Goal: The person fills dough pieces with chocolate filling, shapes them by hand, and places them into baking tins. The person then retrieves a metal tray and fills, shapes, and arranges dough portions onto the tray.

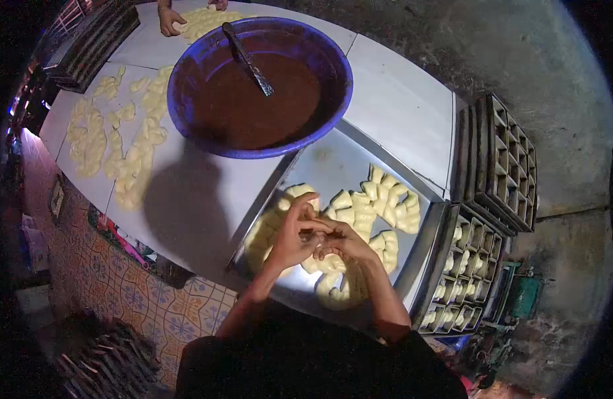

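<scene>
A metal tray [323, 159] with raised sides lies in front of me, holding several pale yellow dough pieces [356, 213], some bunched in rows. Above its middle, my left hand [296, 234] and my right hand [350, 243] meet with their fingers bent and touching. Whatever is pinched between them, if anything, is hidden by the fingers. More dough shows just below and around both hands.
Behind the tray stands a blue basin [326, 130] of brown filling with a spatula [250, 63] in it. More dough [137, 163] covers the table's left side. Compartmented baking molds [466, 266] stand at right, some holding dough; others are stacked [509, 159]. Another person's hand [169, 21] touches dough at the far end.
</scene>
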{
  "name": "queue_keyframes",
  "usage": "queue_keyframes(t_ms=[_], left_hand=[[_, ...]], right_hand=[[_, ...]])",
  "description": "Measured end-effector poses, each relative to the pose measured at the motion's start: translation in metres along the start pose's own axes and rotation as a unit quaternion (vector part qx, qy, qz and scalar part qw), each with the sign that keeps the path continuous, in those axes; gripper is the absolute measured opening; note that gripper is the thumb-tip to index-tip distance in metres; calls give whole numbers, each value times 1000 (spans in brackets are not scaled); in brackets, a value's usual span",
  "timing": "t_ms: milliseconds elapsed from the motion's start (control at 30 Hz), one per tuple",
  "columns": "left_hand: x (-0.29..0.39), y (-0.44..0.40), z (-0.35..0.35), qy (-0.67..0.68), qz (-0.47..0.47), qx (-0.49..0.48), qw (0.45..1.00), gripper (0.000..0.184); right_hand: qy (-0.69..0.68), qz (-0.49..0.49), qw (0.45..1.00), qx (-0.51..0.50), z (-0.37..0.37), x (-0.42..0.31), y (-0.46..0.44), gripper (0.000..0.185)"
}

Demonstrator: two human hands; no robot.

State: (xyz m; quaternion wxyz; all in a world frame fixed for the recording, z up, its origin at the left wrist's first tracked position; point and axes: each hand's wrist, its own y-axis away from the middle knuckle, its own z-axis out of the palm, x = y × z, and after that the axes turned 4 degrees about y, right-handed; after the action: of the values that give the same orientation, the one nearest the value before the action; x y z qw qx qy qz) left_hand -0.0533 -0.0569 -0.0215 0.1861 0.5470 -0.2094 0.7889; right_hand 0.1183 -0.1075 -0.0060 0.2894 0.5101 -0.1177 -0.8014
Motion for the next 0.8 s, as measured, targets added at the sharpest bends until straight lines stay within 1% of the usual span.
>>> queue_keyframes(t_ms=[33,67,100,133,167,200,233,300,333,400,433,467,500,533,567,600,633,667,700,733,767,800], left_hand=[[4,-4,0,44,3,9,999,70],[10,-6,1,-53,34,63,996,78],[12,-7,-1,1,52,103,993,68],[4,-8,-4,-55,74,140,986,62],[-3,-8,-7,-110,94,172,974,57],[-2,-7,-6,-78,62,204,974,43],[-3,-5,-3,6,35,234,972,36],[0,2,-9,-26,3,245,969,31],[-3,8,-15,-39,8,242,969,30],[-12,22,-26,-66,12,234,970,28],[-9,26,-26,-73,-3,239,968,26],[-4,28,-24,-80,-19,237,968,24],[-1,29,-20,-86,-34,231,969,23],[-1,28,-15,-108,-44,210,971,20],[0,27,-9,-91,-36,185,978,20],[2,27,-4,-74,-26,165,983,21],[5,28,1,-58,-17,150,987,21],[7,29,5,-20,-26,130,991,26],[12,28,9,13,-28,109,994,25],[20,26,13,45,-31,86,995,25],[27,27,19,76,-35,60,995,28],[33,33,25,59,-81,90,991,34]], right_hand=[[108,-31,992,52,-2,-9,-6,53],[212,-61,970,104,-2,-22,-14,49],[231,-116,953,157,-5,-27,-27,44],[253,-167,929,213,-8,-34,-40,39],[244,-205,905,281,-19,-29,-60,45],[261,-191,911,254,-45,-26,-77,45],[279,-178,916,228,-52,-36,-80,46],[238,-226,916,231,-54,-43,-71,56],[336,-263,862,273,-70,-34,-69,54],[412,-239,835,276,-77,-29,-51,48],[446,-227,819,281,-76,-25,-45,45],[589,-231,734,247,-75,-20,-42,34],[715,-227,627,209,-74,-17,-37,25],[686,-224,648,244,-61,-16,-31,24],[657,-223,666,275,-49,-17,-24,23],[547,-228,754,284,-51,-12,-21,19],[435,-261,801,317,-25,-26,-10,17],[373,-294,822,313,-10,-38,2,16],[306,-325,840,309,5,-47,14,16],[302,-351,839,286,28,-57,28,21],[324,-354,844,239,32,-53,34,28],[358,-339,837,237,44,-47,41,31]])
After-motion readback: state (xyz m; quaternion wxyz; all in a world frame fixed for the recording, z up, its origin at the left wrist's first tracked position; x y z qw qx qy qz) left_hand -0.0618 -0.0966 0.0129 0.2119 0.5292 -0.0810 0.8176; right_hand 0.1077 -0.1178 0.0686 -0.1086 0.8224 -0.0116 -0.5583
